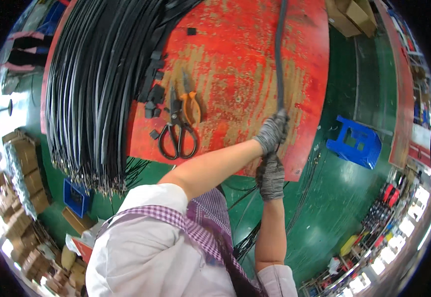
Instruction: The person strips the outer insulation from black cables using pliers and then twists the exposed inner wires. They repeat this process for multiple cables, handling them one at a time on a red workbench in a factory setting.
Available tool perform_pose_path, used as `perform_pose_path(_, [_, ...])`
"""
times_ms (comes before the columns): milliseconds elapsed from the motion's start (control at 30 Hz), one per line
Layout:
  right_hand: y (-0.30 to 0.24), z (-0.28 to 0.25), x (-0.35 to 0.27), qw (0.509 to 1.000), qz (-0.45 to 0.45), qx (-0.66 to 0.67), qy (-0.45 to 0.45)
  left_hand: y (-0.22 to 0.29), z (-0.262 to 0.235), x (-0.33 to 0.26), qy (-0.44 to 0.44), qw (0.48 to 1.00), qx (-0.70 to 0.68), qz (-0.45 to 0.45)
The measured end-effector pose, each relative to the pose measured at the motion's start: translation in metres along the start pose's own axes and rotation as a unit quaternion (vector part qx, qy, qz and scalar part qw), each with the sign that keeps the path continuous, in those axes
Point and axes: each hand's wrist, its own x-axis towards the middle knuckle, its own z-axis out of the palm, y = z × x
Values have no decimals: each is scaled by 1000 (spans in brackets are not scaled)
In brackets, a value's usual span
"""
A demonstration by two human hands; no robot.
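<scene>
A long black sleeved cable [279,54] runs from the far edge of the red, worn table [235,89] down to its near right part. My left hand [273,132], in a grey knitted glove, is closed around the cable where it nears the table's front edge. Just below it, close to my body, my gloved right hand [271,175] is closed around the cable's lower end, most of which the fingers hide. Black-handled scissors [176,118] and orange-handled pliers [191,106] lie left of my hands. Small black pieces [155,94] are scattered beside them.
A thick bundle of black sleeved cables [91,89] covers the table's left side, ends hanging over the near edge. A blue plastic stool [355,142] stands on the green floor at right. Thin cables [247,242] hang low near my body. Cardboard boxes [351,17] sit far right.
</scene>
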Motion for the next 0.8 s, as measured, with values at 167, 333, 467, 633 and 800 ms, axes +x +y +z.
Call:
perform_pose_path(167, [-15, -9, -1, 988, 93, -119, 40, -65, -59, 25, -209, 926, -314, -33])
perform_pose_path(333, [-189, 32, 67, 977, -203, -33, -61, -49, -34, -26, 67, 978, -120, 156])
perform_pose_path(467, [-180, 125, 144, 992, -35, -104, -59, -79, -65, 3, -51, 993, -73, 82])
perform_pose_path(633, [-157, 57, 125, 928, 71, 257, -260, -76, -74, -4, -102, 980, -142, 97])
perform_pose_path(800, [-112, -41, 8, 928, -73, 363, -47, -61, -76, -3, -126, 975, -181, 39])
